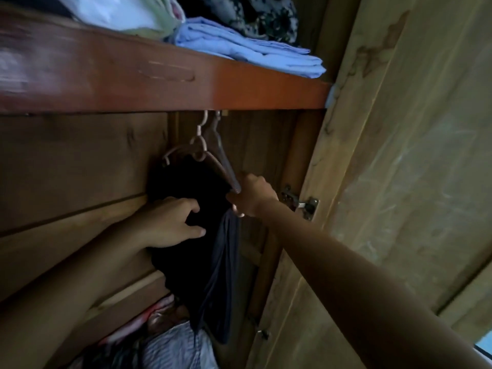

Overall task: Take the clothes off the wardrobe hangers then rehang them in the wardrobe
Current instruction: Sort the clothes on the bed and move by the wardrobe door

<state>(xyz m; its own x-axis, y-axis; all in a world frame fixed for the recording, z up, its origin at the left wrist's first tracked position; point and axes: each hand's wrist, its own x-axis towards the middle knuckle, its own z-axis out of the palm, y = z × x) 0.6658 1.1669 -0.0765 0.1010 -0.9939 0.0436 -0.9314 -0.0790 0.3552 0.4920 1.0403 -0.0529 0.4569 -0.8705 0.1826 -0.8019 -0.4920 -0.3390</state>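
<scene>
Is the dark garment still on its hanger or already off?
On: the dark garment drapes from the hanger, hooked under the shelf.

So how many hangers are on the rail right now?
2: a pink hanger carrying the black garment, and a darker hanger beside it, gripped by the right hand. More may be hidden.
</scene>
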